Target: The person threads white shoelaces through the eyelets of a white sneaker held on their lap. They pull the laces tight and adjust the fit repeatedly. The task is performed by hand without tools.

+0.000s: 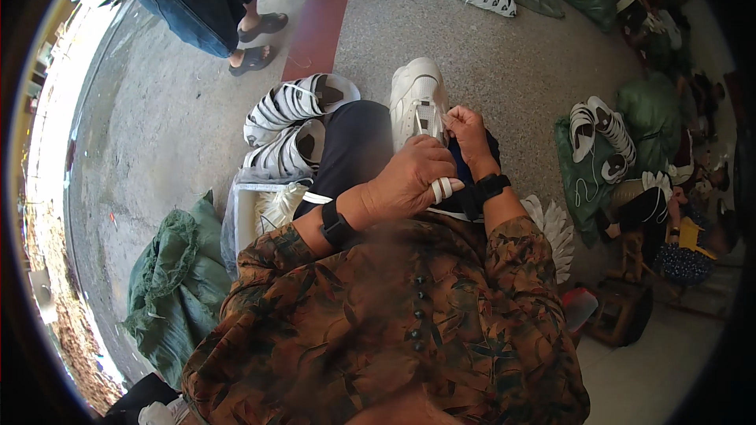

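A white sneaker (pixel 415 98) rests on my lap between my knees, its toe pointing away from me. My left hand (pixel 416 177) is closed in a loose fist at the ankle end of the sneaker, and what its fingers hold is hidden. White bands show around the lower side of that fist; tape or lace, I cannot tell. Beside the sneaker's right side, my right hand (pixel 470 140) pinches a thin white shoelace (pixel 446 120) between thumb and forefinger. Both wrists wear black straps.
Stacks of strappy white shoes (pixel 287 110) stand left of my knee, above a box of white laces (pixel 277 205). A green sack (pixel 177 267) lies at lower left. Another person's feet (pixel 256 43) are ahead left. More shoes (pixel 602 130) and sacks lie right.
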Demonstrator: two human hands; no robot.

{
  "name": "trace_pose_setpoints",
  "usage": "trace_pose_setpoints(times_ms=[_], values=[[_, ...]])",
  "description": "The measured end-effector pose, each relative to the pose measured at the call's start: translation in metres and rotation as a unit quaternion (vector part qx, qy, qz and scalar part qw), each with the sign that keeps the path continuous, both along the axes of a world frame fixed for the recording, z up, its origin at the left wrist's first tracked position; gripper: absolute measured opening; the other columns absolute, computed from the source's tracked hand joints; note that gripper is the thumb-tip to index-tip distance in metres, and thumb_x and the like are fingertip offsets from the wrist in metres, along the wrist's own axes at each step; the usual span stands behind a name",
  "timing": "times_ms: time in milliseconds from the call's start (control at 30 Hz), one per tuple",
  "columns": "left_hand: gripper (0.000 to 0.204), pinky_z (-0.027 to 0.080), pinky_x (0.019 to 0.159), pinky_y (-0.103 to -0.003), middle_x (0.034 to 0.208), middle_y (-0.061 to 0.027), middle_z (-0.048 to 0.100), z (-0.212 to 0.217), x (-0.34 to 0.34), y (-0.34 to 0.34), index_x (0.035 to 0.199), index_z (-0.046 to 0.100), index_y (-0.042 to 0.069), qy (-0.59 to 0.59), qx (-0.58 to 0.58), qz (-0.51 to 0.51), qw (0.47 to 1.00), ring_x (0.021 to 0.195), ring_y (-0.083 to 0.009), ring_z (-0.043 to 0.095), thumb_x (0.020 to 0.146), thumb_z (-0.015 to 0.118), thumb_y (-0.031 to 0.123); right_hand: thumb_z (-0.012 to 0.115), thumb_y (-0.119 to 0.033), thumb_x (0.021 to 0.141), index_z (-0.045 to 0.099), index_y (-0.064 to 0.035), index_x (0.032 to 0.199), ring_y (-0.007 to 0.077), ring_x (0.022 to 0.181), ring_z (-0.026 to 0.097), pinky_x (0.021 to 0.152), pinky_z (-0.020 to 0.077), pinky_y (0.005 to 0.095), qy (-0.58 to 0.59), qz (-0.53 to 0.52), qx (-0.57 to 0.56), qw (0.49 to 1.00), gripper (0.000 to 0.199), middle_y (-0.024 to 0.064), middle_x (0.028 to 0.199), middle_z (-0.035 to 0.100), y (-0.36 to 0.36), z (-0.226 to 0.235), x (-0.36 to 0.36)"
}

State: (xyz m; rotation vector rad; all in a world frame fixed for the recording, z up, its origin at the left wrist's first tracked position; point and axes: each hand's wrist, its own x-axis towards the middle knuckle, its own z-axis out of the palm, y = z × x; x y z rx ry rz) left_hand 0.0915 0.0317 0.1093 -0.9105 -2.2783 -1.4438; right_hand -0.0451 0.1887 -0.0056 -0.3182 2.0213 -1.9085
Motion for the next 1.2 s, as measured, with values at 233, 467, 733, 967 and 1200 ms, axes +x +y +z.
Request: trace_pose_setpoints(times_ms=[233,467,733,967,1200], values=[[0.016,0.043,0.073,-0.039,0.081,-0.0122,0.056,0.001,0.004,0.000,0.080,0.057,0.000,-0.037,0.078,-0.030,0.996,0.079,-0.0310,0.053,0.087,0.057,0.014,0.062,-0.005,0.080,0.062,0.0026,0.085,0.0098,0.055,0.048,0.050,0.0393,0.0252,0.261,0.066,0.095,0.958,0.009,0.0058,0.072,0.059,-0.010,0.018,0.018],[0.015,0.043,0.073,-0.040,0.080,-0.0139,0.055,-0.011,0.001,0.003,0.081,0.055,-0.001,-0.053,0.151,-0.058,0.985,0.078,-0.0322,0.053,0.089,0.054,0.011,0.063,-0.005,0.073,0.063,0.0003,0.105,0.0269,0.080,0.062,0.068,0.0506,0.0317,0.487,0.042,0.138,0.861,0.033,0.0181,0.097,0.061,-0.014,-0.001,0.020],[0.020,0.045,0.075,-0.039,0.083,-0.0143,0.059,-0.006,0.003,0.004,0.086,0.061,-0.003,-0.077,0.134,-0.056,0.986,0.080,-0.0308,0.056,0.089,0.057,0.017,0.071,-0.018,0.073,0.065,-0.0056,0.094,0.0299,0.074,0.062,0.062,0.0508,0.0369,0.425,0.006,0.250,0.870,0.025,0.0138,0.084,0.059,-0.040,0.017,0.037],[0.021,0.046,0.074,-0.039,0.085,-0.0155,0.060,-0.011,-0.002,-0.001,0.088,0.061,-0.004,-0.062,0.148,-0.061,0.985,0.081,-0.0312,0.056,0.089,0.057,0.017,0.064,-0.009,0.077,0.065,-0.0066,0.090,0.0291,0.068,0.061,0.058,0.0486,0.0362,0.388,-0.060,0.211,0.895,0.014,0.0139,0.076,0.060,-0.044,-0.001,0.022],[0.016,0.044,0.075,-0.039,0.082,-0.0132,0.056,-0.018,-0.006,-0.003,0.081,0.056,-0.001,-0.087,0.151,-0.072,0.982,0.081,-0.0305,0.054,0.091,0.051,0.011,0.063,-0.005,0.076,0.064,-0.0039,0.093,0.0319,0.068,0.060,0.059,0.0480,0.0368,0.429,0.022,0.206,0.879,0.017,0.0154,0.074,0.060,-0.040,0.008,0.009]])
